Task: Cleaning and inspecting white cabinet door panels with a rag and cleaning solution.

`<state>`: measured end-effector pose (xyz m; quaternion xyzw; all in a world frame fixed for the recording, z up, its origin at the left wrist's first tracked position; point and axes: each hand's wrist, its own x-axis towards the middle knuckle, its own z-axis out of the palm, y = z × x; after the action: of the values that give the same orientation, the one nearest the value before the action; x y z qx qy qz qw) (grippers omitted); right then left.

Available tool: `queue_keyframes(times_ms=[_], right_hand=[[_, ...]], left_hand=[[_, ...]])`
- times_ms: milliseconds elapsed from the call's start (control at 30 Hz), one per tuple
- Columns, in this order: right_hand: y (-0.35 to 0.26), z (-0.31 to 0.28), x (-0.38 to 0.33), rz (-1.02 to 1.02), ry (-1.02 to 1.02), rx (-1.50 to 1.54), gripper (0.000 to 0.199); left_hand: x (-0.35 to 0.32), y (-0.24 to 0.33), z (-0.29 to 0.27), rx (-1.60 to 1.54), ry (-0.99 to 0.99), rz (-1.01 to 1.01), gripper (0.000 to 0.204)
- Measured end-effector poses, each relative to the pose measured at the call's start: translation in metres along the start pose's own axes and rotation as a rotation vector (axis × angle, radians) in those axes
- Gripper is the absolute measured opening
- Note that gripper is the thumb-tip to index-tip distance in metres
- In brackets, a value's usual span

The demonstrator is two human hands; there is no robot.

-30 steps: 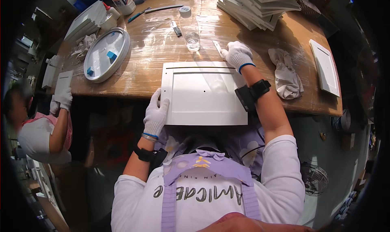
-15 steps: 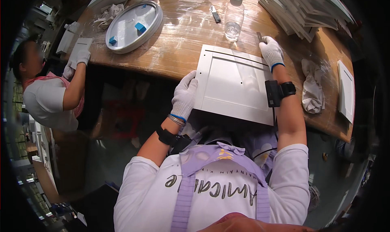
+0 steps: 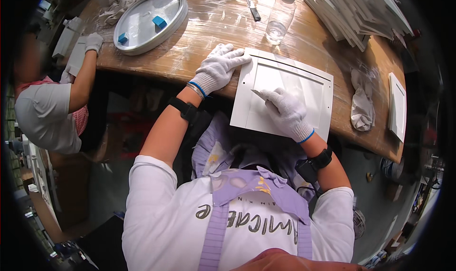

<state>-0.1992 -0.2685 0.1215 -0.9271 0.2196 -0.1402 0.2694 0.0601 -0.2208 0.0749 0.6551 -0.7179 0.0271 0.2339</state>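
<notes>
A white rectangular panel with a recessed middle and small holes lies at the table's near edge and overhangs it. My left hand, in a white knit glove, has its fingers stretched out at the panel's far left corner, with the thumb side touching it. My right hand, gloved the same way, is closed over the panel's left middle part. From its fingertips a small flat metal blade sticks out toward the left, close to the panel's surface. Its grip end is hidden in the glove.
Beyond the panel stand a clear bottle and a utility knife. A round white lid with blue blocks lies left. At right are stacked panels, a crumpled cloth and another panel. A co-worker works at far left.
My right hand has come from the panel's far right edge to its left middle part, still with the blade. My left hand has moved up to the far left corner. The panel lies at another angle.
</notes>
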Motion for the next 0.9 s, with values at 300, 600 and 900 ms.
queue_keyframes(times_ms=[300, 600, 900], right_hand=[[-0.005, 0.016, 0.071, -0.102, -0.059, -0.34, 0.025], [-0.004, 0.008, 0.075, -0.168, -0.139, -0.401, 0.03], [-0.027, 0.018, 0.03, -0.129, -0.223, -0.275, 0.046]], left_hand=[[0.009, -0.006, -0.004, -0.129, -0.003, 0.003, 0.039], [0.009, -0.007, -0.001, -0.14, 0.015, -0.027, 0.037], [0.005, -0.008, 0.0, -0.139, 0.03, -0.059, 0.036]])
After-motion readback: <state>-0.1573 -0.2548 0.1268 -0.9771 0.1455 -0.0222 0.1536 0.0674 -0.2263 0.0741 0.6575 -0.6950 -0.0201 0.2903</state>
